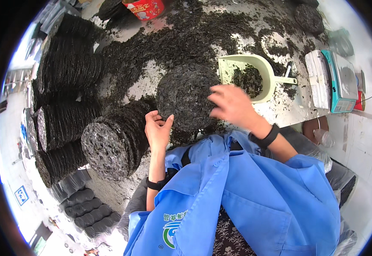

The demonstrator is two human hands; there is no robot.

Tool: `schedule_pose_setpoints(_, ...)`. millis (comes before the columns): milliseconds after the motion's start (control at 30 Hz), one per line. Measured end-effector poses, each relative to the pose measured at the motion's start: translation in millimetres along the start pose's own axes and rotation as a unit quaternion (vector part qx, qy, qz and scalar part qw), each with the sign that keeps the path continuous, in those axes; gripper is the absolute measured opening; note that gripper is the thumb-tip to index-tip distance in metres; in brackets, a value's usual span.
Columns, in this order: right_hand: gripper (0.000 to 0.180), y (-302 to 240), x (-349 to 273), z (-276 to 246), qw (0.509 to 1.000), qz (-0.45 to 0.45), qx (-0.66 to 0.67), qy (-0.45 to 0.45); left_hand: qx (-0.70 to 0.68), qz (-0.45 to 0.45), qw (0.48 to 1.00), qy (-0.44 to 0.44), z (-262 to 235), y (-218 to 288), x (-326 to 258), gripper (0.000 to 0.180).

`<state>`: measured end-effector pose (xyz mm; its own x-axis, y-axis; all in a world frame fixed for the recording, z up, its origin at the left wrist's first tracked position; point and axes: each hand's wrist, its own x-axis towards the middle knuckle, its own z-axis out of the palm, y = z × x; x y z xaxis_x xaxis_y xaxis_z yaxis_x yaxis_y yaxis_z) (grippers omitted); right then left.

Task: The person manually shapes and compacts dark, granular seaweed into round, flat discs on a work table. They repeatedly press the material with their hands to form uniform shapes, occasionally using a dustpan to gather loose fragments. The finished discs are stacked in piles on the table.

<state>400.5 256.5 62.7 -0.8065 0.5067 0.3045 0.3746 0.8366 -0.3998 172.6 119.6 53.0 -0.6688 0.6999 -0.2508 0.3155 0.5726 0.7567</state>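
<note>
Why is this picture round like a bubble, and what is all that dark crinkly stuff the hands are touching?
The picture comes from a small wide camera worn on a person's head, looking down, so straight edges bend and the view looks round. There is no machine here, only a person in a blue work coat using two bare hands. The left hand rests at the edge of a round flat cake of dark dried leafy stuff, perhaps seaweed. The right hand is blurred above that cake, open, holding nothing I can make out. Loose dark flakes cover the table. Beside it lies a pale green scoop with some flakes inside, a small scale, and stacks of finished cakes on the left.
</note>
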Motion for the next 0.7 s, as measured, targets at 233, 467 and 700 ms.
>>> schedule_pose_setpoints(233,0.084,-40,10,14,0.994,-0.007,-0.012,-0.111,-0.123,0.003,0.99,-0.063,-4,13,5,0.036)
schedule_pose_setpoints(467,0.051,-31,13,-6,0.997,0.011,0.076,-0.003,-0.59,-0.03,0.777,-0.219,-9,29,2,0.024)
schedule_pose_setpoints(700,0.023,-4,34,-41,0.794,0.297,0.413,0.332,-0.421,-0.01,0.891,-0.171,-16,45,-11,0.042)
